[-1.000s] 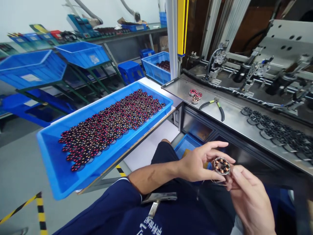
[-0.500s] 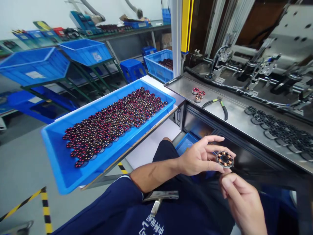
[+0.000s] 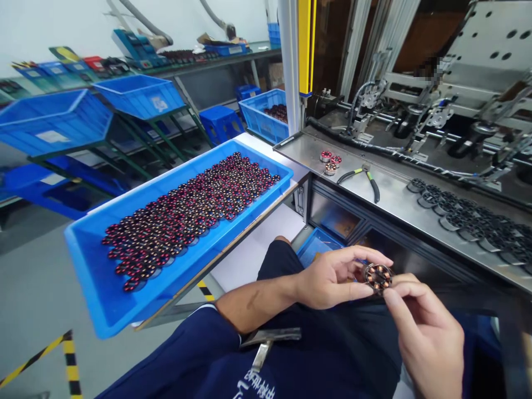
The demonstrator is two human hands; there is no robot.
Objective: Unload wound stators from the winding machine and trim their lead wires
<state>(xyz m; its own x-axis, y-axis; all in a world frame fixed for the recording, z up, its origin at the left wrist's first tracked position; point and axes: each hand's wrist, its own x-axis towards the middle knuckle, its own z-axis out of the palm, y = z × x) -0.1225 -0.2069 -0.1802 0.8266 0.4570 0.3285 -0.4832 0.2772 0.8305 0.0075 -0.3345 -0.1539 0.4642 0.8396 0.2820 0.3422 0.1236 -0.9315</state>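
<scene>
Above my lap, a round motor stator [image 3: 378,278] with copper windings and a black rim faces up towards me. My left hand [image 3: 332,277] grips it from the left, thumb along the near edge and fingers on the far side. At its lower right edge, the thumb and forefinger of my right hand [image 3: 428,324] are pinched on the rim; its other fingers are curled. Whether a fine wire end lies in that pinch is too small to see. To the left, a long blue tray [image 3: 89,277] carries many wound stators [image 3: 187,210] in rows.
On the metal ledge [image 3: 393,191] of the machine lie cutting pliers [image 3: 361,176], several red and copper stators [image 3: 331,160] and rows of black stator cores [image 3: 469,216]. Machine fixtures [image 3: 440,113] stand behind. Blue bins [image 3: 139,94] and a blue stool [image 3: 220,122] are farther back.
My right hand has moved up from just below the stator, and its fingertips now touch the rim. The left hand has lowered slightly and the stator has tilted.
</scene>
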